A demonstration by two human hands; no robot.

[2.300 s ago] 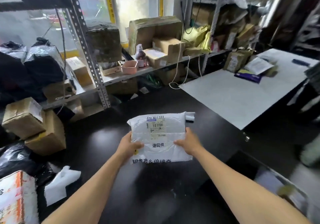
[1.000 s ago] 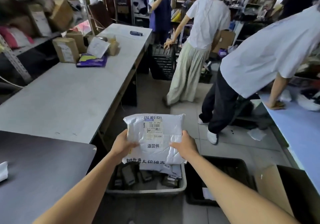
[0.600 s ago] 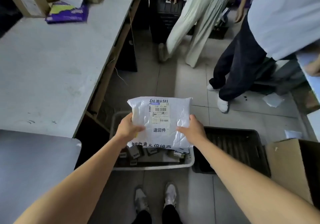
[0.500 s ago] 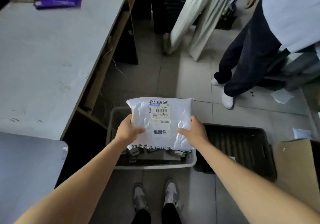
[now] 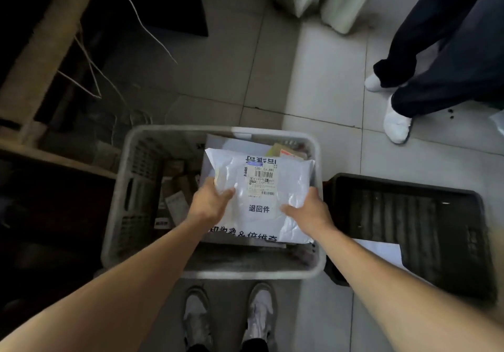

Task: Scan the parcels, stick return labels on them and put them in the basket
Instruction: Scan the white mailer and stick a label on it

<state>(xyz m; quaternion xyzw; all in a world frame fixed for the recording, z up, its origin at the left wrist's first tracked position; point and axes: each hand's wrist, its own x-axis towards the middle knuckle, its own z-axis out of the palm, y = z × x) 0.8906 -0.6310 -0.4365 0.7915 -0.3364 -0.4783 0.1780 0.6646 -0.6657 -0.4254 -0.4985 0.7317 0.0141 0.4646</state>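
Parcel over basket: release step

Parcel (image 5: 261, 196), a white poly bag with the return label (image 5: 260, 210) facing up, is held over the right half of the grey basket (image 5: 131, 196). Left hand (image 5: 208, 204) pinches its left edge, thumb on top; right hand (image 5: 308, 212) grips the right edge likewise. Judgement: lower it flat, label up, then let both sides go together so it settles on the parcels inside.

Edges: right rim lies just beside the parcel's right side; black crate (image 5: 409, 223) touches the basket there. Open room is on the basket's left half. Bystander's shoes (image 5: 395, 122) stand well apart.
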